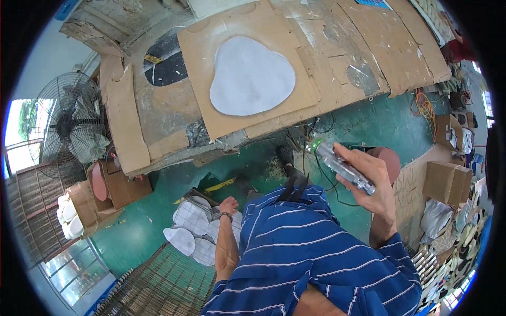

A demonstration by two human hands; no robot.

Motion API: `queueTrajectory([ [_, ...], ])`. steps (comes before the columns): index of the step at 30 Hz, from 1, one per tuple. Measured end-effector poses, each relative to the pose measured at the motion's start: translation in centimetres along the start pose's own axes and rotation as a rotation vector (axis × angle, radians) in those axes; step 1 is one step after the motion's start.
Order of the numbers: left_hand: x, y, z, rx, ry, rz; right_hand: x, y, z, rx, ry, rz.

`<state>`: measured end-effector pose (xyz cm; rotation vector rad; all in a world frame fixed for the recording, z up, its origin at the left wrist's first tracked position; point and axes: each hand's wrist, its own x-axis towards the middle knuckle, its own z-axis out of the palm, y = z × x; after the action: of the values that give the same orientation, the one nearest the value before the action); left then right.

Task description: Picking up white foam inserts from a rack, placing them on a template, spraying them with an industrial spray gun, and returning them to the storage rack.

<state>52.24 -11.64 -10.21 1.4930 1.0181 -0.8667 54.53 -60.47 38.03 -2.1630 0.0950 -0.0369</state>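
My left hand (229, 204) reaches down, fingers loosely open, touching the stack of white cut pieces (196, 231) w/ nothing gripped yet. Right hand (371, 176) is closed around the silver tool (342, 166), held up at chest height. Imo peel one piece only, keep the tool up & clear.

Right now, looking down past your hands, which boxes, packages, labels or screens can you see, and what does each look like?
Open brown cardboard box: on the floor at right, squarish, flaps up.
Second cardboard box: farther right, brown, holding dark and white items.
Cardboard box: at left below the fan, brown, with stacked white pieces beside it.
Blue patch: top edge of the cardboard-covered table; too cut off to tell.
No screens show.
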Motion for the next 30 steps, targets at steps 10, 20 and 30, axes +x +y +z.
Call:
queueTrajectory([
  [10,-0.7,0.7,0.4,0.049,0.042,-0.099,-0.6,1.2,-0.9,-0.08,0.233,0.088],
  [20,-0.9,2.1,1.6,0.128,0.012,-0.014,-4.2,1.0,-2.6,-0.158,0.226,0.214],
  [30,-0.2,1.6,1.4,0.1,-0.017,-0.001,-4.3,0.0,-2.3,-0.073,0.094,0.125],
])
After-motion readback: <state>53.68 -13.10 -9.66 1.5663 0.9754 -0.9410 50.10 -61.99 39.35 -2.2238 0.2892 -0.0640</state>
